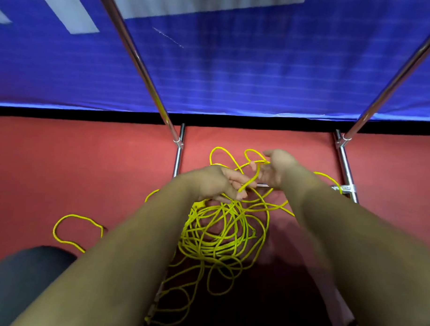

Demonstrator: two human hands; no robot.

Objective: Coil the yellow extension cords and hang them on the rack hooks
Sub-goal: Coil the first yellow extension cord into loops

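A tangled heap of yellow extension cord (216,238) lies on the red floor between the legs of the chrome rack (177,159). My left hand (220,185) holds several gathered loops of the cord, and its fingers pinch one strand that rises toward the right. My right hand (274,169) is just right of it, palm facing left with fingers spread, and that strand runs up across its fingers. More loops trail to the left (77,231) and behind the hands. No rack hooks are in view.
Two slanted chrome rack poles (137,60) (395,76) rise toward the top corners. A blue banner (249,66) hangs behind them. A low rack crossbar (344,188) sits behind my right forearm. A dark grey shape (22,278), perhaps my knee, fills the bottom left.
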